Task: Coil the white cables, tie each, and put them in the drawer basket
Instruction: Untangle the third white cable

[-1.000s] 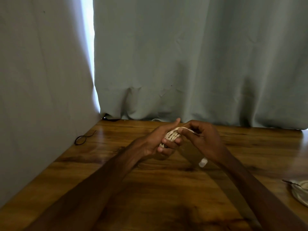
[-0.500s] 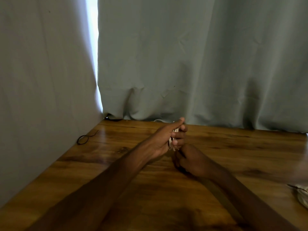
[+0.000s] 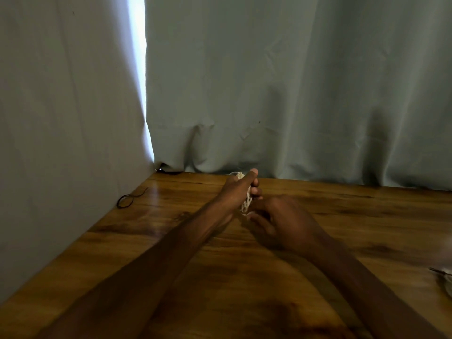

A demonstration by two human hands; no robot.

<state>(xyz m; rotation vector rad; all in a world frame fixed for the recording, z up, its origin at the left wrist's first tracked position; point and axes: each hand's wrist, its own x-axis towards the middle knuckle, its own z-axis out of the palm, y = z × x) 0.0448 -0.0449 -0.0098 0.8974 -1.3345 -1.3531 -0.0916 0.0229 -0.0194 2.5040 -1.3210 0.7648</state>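
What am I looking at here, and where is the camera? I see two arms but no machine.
There is no machine. These are a person's two bare arms, filmed by one camera worn on the head, which looks forward and down. The left hand grips a small coil of white cable above a wooden table. The right hand is at the coil's lower end, but blur hides whether its fingers pinch anything. A thin black loop lies on the table at the far left, and a pale object is cut off at the right edge. A grey curtain hangs behind.
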